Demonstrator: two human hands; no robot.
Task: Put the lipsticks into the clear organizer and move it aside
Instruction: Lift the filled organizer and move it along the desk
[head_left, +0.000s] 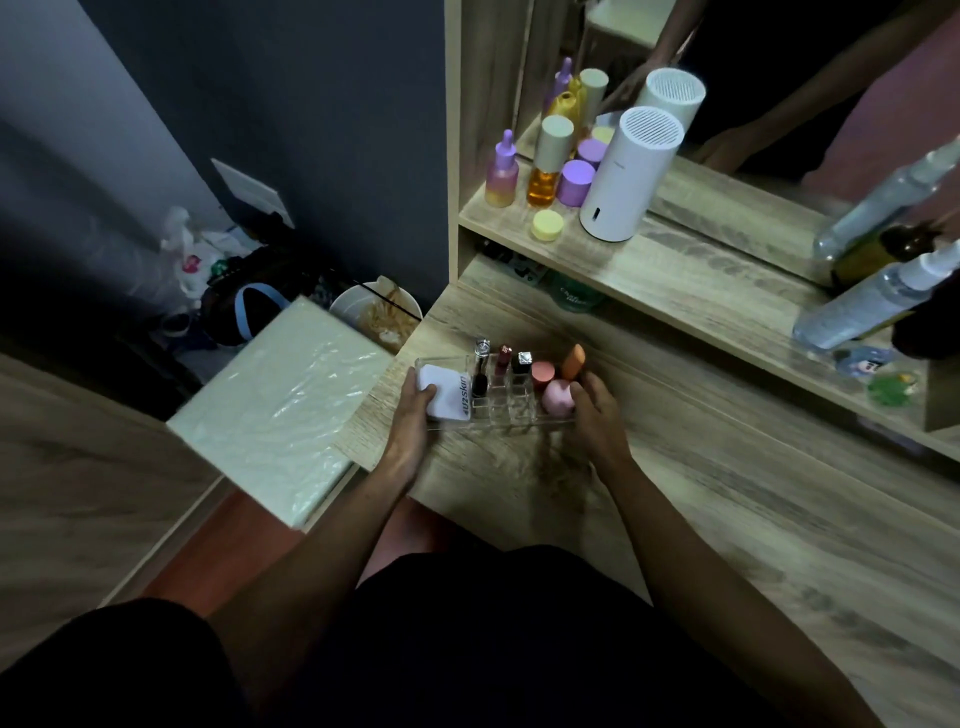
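Observation:
The clear organizer (501, 415) sits near the left end of the wooden dresser top (675, 493). Three lipsticks stand upright in its middle slots: a clear-capped one (481, 364), a dark red one (502, 359) and a black one with a silver top (522, 362). A white compact (448, 391) lies in its left part; a pink sponge (558, 398), an orange sponge (573, 362) and a coral-capped item (542, 373) fill the right. My left hand (413, 410) grips the organizer's left end, my right hand (595, 410) its right end.
A shelf (701, 291) runs above the top with purple and yellow bottles (545, 166), a white cylinder device (626, 176) and spray bottles (878, 296), backed by a mirror. A plastic-wrapped white board (280, 400) juts beside the dresser's left edge; bags and a bucket (376, 314) lie on the floor.

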